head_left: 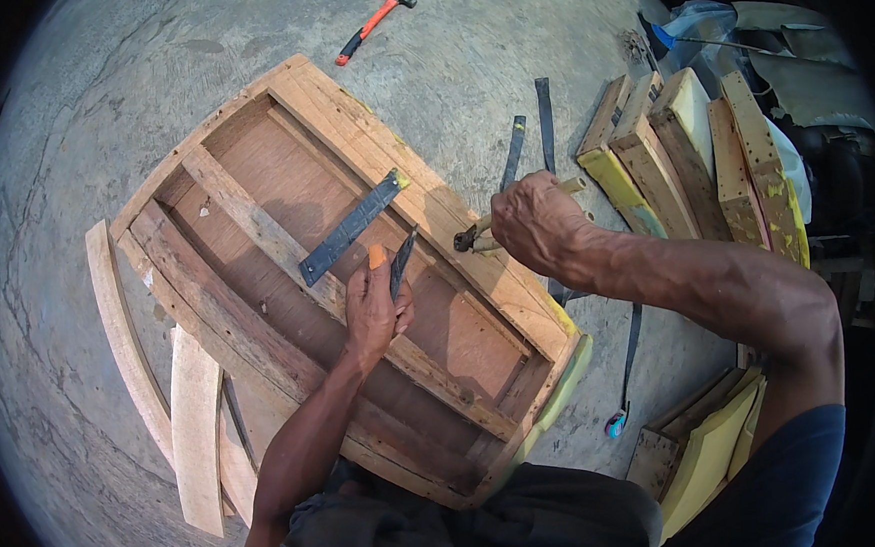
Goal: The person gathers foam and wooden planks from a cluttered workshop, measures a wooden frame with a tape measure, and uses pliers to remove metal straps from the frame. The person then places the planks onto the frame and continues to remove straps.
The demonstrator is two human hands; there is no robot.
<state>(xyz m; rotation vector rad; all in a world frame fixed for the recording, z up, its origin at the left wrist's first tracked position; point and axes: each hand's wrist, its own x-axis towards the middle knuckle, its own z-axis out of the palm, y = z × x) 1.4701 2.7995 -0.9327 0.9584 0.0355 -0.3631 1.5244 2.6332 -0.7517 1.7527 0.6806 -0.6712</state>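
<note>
A wooden frame (389, 141) with a plywood panel inside lies slantwise before me. My right hand (540, 222) is closed round the tan handles of pincers (466, 240); their dark head is over the frame's right-hand rail. Closer to the middle, my left hand (374, 307) grips a short black strip (404, 262), whose end points up past the fingers. Something orange covers the thumb tip. Just beyond that hand, another black strip (350, 229) lies across the frame, one end on the rail.
A claw hammer (372, 27) lies on the concrete floor at the far side. Loose black strips (545, 116) and a tape measure (616, 424) are right of the frame. Padded wooden pieces (685, 148) stand at the right. Curved boards (195, 429) lie at the left.
</note>
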